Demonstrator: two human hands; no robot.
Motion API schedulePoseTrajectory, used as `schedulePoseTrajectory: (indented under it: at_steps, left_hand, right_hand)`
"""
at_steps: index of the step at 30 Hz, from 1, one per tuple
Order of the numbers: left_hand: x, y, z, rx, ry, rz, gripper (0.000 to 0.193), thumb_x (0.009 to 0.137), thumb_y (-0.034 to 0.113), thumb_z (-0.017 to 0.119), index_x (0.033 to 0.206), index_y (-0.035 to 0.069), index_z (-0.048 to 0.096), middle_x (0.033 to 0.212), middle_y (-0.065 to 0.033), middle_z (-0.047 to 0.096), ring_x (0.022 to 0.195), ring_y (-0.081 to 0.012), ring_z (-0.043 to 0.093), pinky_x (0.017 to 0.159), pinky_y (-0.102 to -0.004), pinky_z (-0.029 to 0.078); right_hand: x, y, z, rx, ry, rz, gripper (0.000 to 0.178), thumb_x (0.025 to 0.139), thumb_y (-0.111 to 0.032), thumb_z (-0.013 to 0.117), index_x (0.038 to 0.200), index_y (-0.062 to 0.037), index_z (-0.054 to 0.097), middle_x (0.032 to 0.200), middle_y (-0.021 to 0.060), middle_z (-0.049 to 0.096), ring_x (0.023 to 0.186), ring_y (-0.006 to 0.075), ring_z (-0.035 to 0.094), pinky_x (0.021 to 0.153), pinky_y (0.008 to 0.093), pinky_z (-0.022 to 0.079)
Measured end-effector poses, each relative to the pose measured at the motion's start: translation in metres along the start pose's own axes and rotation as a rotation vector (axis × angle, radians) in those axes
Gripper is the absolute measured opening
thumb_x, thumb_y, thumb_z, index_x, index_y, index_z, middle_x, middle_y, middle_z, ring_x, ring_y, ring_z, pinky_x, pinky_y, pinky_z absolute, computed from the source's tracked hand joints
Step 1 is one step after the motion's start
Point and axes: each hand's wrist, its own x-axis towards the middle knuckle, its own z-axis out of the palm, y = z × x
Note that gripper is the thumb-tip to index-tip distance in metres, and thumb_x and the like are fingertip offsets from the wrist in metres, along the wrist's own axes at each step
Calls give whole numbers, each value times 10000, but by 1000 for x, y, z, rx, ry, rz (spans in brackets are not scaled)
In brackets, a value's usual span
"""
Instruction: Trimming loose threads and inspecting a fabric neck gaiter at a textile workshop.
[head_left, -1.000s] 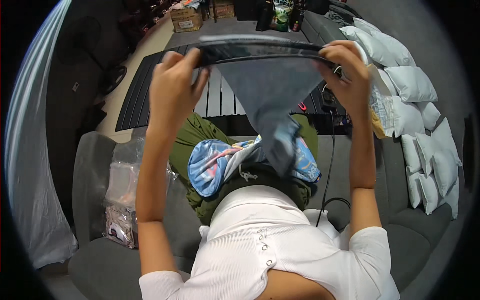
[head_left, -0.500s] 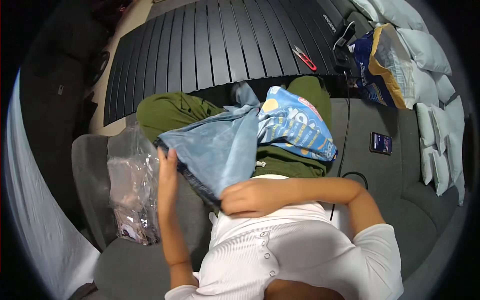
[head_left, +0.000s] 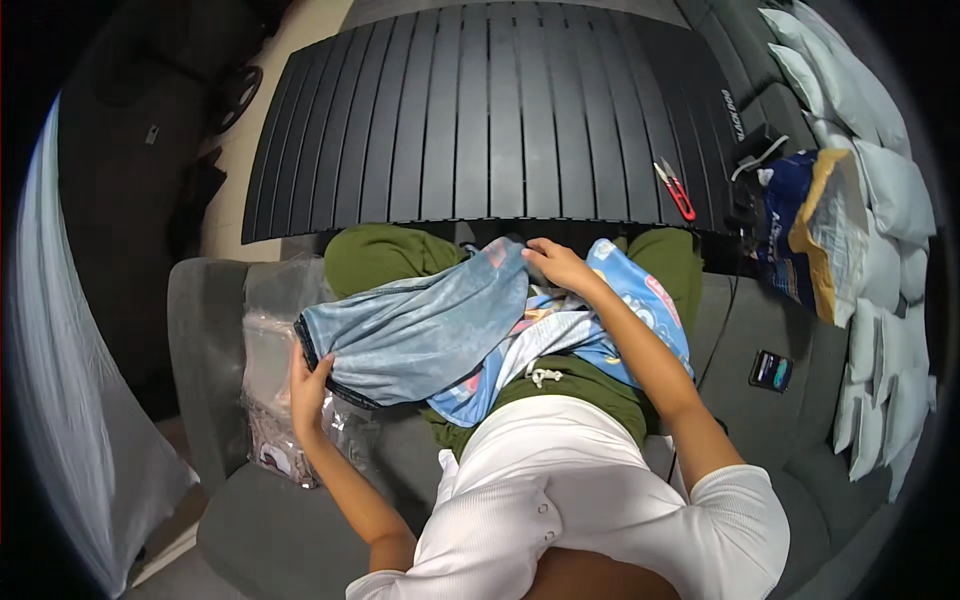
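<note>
Across my lap lies a soft grey-blue cloth (head_left: 420, 320) with a dark edge along its left end. My left hand (head_left: 309, 385) is closed on that dark edge, thumb on top and fingers partly hidden behind. At the cloth's far right corner, my right hand (head_left: 561, 266) pinches the fabric between thumb and fingers. Beside and partly under it, bright blue printed fabric (head_left: 650, 315) covers my right thigh, with white and coloured folds (head_left: 545, 335) in the middle. Whether the printed and grey-blue parts are one piece cannot be told.
A black slatted table (head_left: 490, 120) stands ahead, with red-handled thread snips (head_left: 677, 193) on its right. Clear plastic bags (head_left: 280, 400) lie on the grey sofa (head_left: 250, 530) at left. At right are a phone (head_left: 771, 370), a blue-yellow bag (head_left: 805, 235) and several pale pillow-like packets (head_left: 895, 190).
My right hand has gone from the cloth's near dark edge to its far right corner. The cloth is spread wider, and white printed folds now show. The view has shifted, showing more table.
</note>
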Motion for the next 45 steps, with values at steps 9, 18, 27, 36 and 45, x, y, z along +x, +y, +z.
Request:
schedulePoseTrajectory:
  at_steps: [9,18,27,36,45]
  left_hand:
    - [19,11,-16,58,262,-112,579,765,17,543,1303,21,328,1233,-124,457,1096,-195,447,927,-290,341]
    - [39,124,180,-54,-65,430,319,833,118,552,1137,26,524,1155,-91,531,1088,-192,474,951,-317,337]
    - [74,168,321,-18,-1153,433,215,836,211,579,904,7,560,863,-21,566,851,-97,508,771,-249,409]
    - [103,179,283,239,-935,411,207,712,194,693,767,18,597,729,-8,549,703,-85,502,656,-232,402]
    - [107,166,265,-231,-1024,-72,194,797,207,625,775,17,596,700,32,547,636,-40,464,583,-188,374]
  right_hand:
    - [44,-15,10,365,-147,158,605,764,-393,618,1100,94,490,1009,176,568,900,200,546,776,294,429]
    - [-33,-69,-98,811,73,-168,307,715,-96,669,975,36,574,835,29,600,761,88,542,697,212,429]
    - [-103,-94,-154,284,157,-312,192,837,-140,560,840,46,606,570,4,519,513,70,441,478,233,349]
    - [-111,-67,-177,475,362,-373,213,826,-138,558,837,67,611,788,68,553,725,120,515,675,228,414]
    - [-103,-69,-173,943,321,-135,254,867,-238,504,773,-7,550,750,49,597,656,86,538,614,216,422]
